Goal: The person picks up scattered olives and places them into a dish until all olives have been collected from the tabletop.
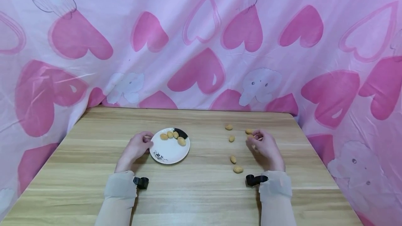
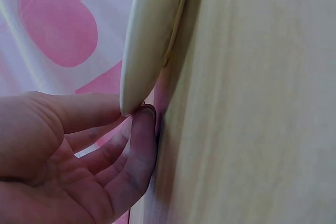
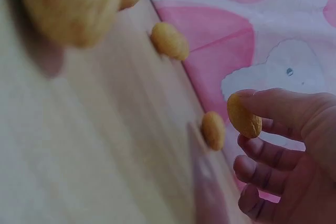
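My left hand (image 1: 135, 147) pinches the left rim of a small white plate (image 1: 169, 152) with a black patch and a dark floral print. In the left wrist view the thumb lies against the plate's edge (image 2: 149, 35), and a fingertip sits under it. Several yellow-brown oval pieces like baby potatoes (image 1: 181, 141) lie on the plate's far half. At the right, my right hand (image 1: 266, 148) pinches one such potato-like piece (image 3: 244, 116) between thumb and fingers, above the table. Another piece (image 1: 248, 131) lies on the wood just beyond its fingertips.
More oval pieces lie loose between the plate and my right hand: two toward the back (image 1: 229, 127), two nearer me (image 1: 238, 169). The wooden table (image 1: 201, 191) ends at a pink heart-print curtain (image 1: 196, 72) behind and at the sides.
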{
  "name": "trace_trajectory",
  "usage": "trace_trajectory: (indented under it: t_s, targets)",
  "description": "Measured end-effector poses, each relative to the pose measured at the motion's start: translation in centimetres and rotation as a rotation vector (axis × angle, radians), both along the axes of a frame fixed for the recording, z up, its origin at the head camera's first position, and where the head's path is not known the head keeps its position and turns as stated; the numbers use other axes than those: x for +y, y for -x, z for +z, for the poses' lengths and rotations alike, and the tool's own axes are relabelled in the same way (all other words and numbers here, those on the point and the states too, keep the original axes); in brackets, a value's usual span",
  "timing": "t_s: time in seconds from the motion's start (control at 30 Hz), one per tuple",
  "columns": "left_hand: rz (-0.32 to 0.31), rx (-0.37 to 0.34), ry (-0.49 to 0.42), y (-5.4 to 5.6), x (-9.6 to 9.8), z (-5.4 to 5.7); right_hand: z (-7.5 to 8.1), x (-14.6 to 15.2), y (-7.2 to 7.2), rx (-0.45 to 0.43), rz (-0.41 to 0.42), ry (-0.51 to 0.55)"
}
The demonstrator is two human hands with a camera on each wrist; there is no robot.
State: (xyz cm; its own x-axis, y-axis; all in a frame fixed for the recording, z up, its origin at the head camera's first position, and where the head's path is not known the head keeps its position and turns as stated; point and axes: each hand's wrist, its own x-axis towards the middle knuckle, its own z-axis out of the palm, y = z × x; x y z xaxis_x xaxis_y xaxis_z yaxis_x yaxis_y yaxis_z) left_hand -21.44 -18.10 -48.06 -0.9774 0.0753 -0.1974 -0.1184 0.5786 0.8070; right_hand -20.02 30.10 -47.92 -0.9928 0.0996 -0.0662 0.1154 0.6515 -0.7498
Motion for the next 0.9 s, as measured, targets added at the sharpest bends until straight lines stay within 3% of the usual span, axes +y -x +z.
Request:
trace_trajectory:
  t_s: [0.2, 0.53, 0.9]
  targets:
    - [0.0, -0.001, 0.002, 0.1, 0.1, -0.1, 1.7, -1.7, -0.2, 0.071, 0.053, -0.058]
    - [0.005, 0.005, 0.015, 0.1, -0.1, -0.1, 4.7, -7.6, 0.0, 0.22, 0.207, -0.108]
    - [-0.006, 0.0, 0.006, 0.1, -0.1, 0.1, 4.9, -12.7, -0.3, 0.305, 0.345, -0.17]
